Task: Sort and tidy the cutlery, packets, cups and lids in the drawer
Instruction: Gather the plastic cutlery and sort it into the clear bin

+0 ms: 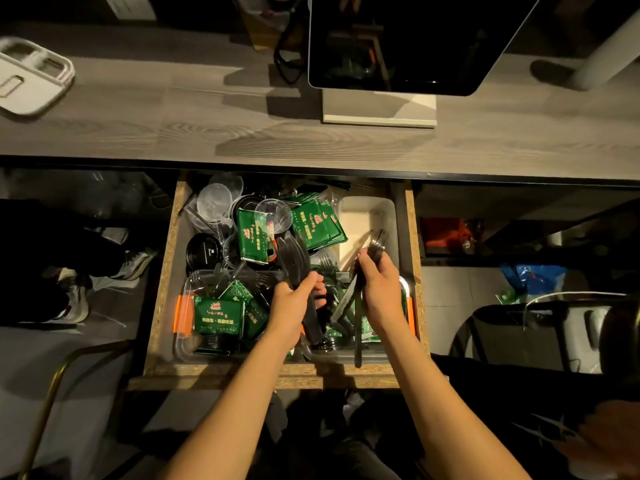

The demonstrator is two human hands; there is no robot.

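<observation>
Over drawer (411,271): both hands grip black forks, apparently; left hand (294,299), right hand (377,285).

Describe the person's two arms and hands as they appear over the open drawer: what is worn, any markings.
Both forearms are bare from the frame's bottom edge to the wrists; no sleeves show. The left hand and right hand wear no gloves, and no watch, bracelet or ring is visible. No tattoos or markings can be made out in the dim light.
</observation>
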